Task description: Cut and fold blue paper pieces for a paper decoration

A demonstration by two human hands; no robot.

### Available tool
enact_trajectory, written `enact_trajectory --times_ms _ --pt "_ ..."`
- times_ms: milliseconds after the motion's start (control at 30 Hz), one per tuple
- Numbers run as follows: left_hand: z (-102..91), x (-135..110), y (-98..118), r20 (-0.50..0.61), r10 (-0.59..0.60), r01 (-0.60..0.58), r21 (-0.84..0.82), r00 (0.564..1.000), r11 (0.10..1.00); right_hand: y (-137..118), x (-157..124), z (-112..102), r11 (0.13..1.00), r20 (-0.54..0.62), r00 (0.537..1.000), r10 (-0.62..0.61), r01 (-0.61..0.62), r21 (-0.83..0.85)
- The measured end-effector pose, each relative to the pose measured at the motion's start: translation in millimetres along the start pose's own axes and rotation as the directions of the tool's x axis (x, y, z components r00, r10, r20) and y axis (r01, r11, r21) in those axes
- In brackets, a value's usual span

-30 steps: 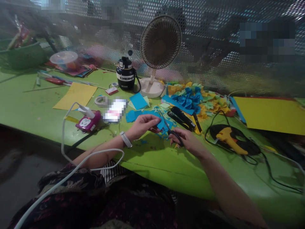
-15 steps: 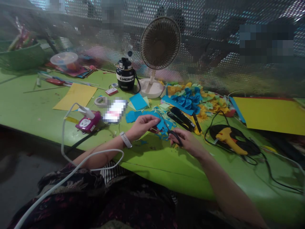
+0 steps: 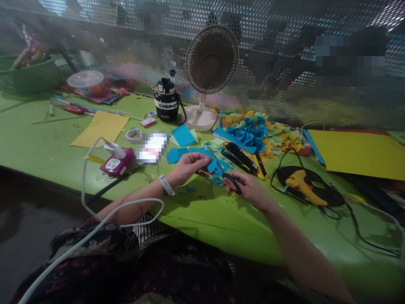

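Note:
Near the middle of the green table, my left hand pinches a small piece of blue paper between thumb and fingers. My right hand is closed round the black handles of a pair of scissors, whose blades point up and left against the blue piece. Whether the blades are parted is too small to tell. Under and around both hands lie blue paper scraps. Just beyond them are a stack of blue paper squares and a black stapler.
A purple power socket, a phone and a tape roll lie left. Behind stand a black bottle and a fan beside piled paper flowers. Rightward are a yellow glue gun and yellow sheets. A white cable crosses my left arm.
Almost nothing differs. The blue piece and scissors have shifted very slightly, and the whole view has moved a little.

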State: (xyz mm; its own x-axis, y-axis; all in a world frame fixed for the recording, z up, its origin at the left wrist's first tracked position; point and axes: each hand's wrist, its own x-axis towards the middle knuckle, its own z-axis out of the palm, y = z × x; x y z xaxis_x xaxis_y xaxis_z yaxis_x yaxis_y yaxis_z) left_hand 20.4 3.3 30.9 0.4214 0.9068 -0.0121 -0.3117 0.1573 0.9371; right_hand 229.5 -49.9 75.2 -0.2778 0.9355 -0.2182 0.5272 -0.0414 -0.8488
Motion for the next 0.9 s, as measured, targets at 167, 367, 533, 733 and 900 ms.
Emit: enact_trajectory --times_ms 167,367,533,733,900 --pt "-1.3 1.4 -1.1 0.015 0.014 -0.013 -0.036 1.000 0.999 0.9 0.1 -0.8 1.000 0.005 1.000 -0.006 0.006 -0.014" --pt "-2.4 1.6 -0.9 0.001 0.012 -0.012 -0.045 1.000 0.999 0.9 -0.4 -0.1 1.000 0.007 1.000 -0.022 0.022 -0.009" --pt "-2.5 1.4 0.4 0.001 0.022 -0.022 -0.049 1.000 0.999 2.0 -1.2 -0.5 0.999 0.004 0.999 -0.033 0.033 -0.010" --pt "-1.0 0.7 -1.7 0.004 0.033 -0.033 -0.035 0.999 0.999 5.8 0.4 0.6 0.999 0.005 1.000 -0.012 0.012 0.045" --pt "1.1 -1.2 -3.0 0.023 0.028 -0.027 -0.035 0.999 0.999 4.8 1.2 3.0 0.998 0.004 1.000 0.003 -0.003 0.058"
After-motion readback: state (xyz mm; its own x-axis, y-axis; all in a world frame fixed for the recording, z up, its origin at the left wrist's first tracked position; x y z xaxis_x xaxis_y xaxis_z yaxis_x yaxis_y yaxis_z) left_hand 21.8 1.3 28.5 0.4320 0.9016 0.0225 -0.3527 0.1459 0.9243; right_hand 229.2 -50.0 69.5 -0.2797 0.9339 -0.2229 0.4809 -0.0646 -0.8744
